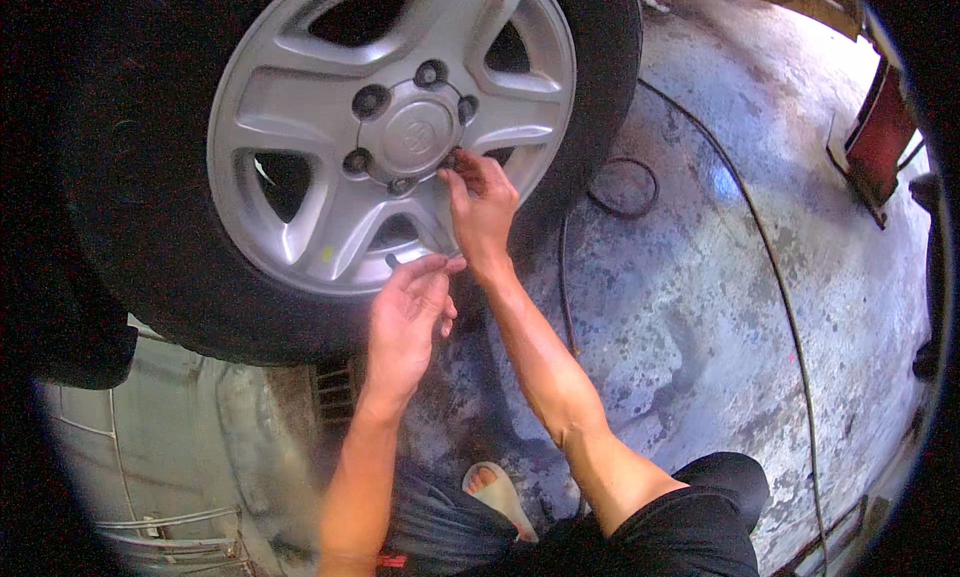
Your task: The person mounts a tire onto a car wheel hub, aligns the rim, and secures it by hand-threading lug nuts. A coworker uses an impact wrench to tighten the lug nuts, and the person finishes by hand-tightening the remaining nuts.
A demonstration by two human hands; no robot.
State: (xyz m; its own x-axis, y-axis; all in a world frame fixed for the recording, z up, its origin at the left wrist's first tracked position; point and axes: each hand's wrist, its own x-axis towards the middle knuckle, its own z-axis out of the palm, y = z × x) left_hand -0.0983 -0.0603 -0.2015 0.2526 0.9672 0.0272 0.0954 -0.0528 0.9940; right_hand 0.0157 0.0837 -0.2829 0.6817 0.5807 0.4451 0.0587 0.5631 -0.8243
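Note:
A silver alloy wheel (262,112) with a round centre cap (410,137) sits in a black tyre (150,207) in front of me. Several dark lug nut holes ring the cap. At the hole on the cap's lower right, my right hand (483,212) is closed in a pinch, its fingertips on a dark lug nut (448,162) that they mostly hide. Lower, before the wheel's bottom rim, my left hand (405,312) has its fingers curled together; whatever is in them is hidden. A dark valve stem (392,262) shows beside its fingers.
A black hose (770,237) runs along the stained floor (690,307) at right, with a loop (625,187) near the tyre. A red metal stand (880,137) is at far right. My sandalled foot (497,497) is below, and a floor grate (333,389) lies under the tyre.

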